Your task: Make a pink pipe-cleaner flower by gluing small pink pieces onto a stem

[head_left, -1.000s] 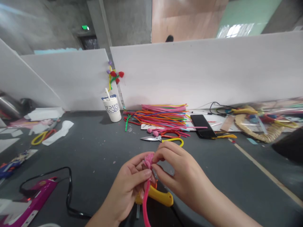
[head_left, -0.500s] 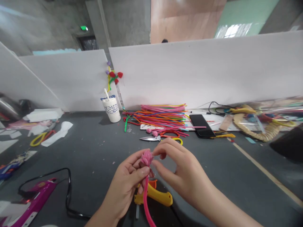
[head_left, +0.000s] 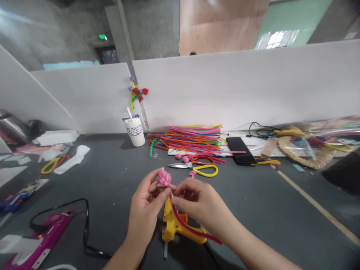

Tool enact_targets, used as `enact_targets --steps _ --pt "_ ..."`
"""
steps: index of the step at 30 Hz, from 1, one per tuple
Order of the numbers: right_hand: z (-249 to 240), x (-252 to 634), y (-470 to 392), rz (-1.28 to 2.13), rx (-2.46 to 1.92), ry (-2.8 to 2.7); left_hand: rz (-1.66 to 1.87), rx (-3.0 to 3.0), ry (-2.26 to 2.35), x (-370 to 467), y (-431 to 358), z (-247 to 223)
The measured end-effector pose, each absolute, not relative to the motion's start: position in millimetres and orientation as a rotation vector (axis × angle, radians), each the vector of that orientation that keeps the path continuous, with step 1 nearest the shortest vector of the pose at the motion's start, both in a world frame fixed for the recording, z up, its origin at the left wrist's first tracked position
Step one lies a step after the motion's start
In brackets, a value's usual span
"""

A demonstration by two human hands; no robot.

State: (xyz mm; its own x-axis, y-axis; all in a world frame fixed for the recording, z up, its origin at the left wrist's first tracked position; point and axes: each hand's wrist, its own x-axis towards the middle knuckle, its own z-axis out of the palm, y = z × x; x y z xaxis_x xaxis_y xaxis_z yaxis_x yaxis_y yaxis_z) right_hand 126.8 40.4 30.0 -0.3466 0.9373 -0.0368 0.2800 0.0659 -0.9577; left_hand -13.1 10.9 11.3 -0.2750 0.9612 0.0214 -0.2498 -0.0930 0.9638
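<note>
A pink pipe-cleaner flower (head_left: 164, 178) with layered petals sits between my hands, tilted away to the left. My left hand (head_left: 143, 212) pinches it just under the petals with thumb and fingers. My right hand (head_left: 205, 200) is closed on the dark pink stem (head_left: 194, 230) close below the bloom; the stem's free end curves down to the right. Beneath my hands a yellow hot glue gun (head_left: 170, 225) lies on the table, a clear glue stick poking from its rear. Beyond them are scissors (head_left: 210, 171) with red and yellow handles, beside a small pink piece (head_left: 192, 174).
Behind the scissors lies a pile of coloured pipe cleaners (head_left: 194, 137), with a phone (head_left: 240, 150) to its right. A patterned cup (head_left: 135, 131) stands near the white partition (head_left: 239, 86). At left, a black cable runs from a magenta power strip (head_left: 46, 240). A woven ring (head_left: 312, 159) lies right.
The flower has moved slightly left and up and now tips leftward. My right hand has gone from the petals down to the stem, whose free end has swung to the right.
</note>
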Motion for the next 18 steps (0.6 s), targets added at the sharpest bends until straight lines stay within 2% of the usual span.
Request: enact_targets --steps 3,6,13,18 --pt "24 125 43 1.652 -1.145 -1.416 1.624 1.014 1.252 -9 9 11" --pt "19 124 44 1.813 -1.081 -1.255 1.634 1.025 1.268 -6 7 10" --pt "19 127 49 1.837 -0.93 -1.204 1.526 0.762 1.103 -17 16 12" --pt "36 152 67 1.602 -0.883 -1.249 1.618 0.759 1.116 -33 30 11"
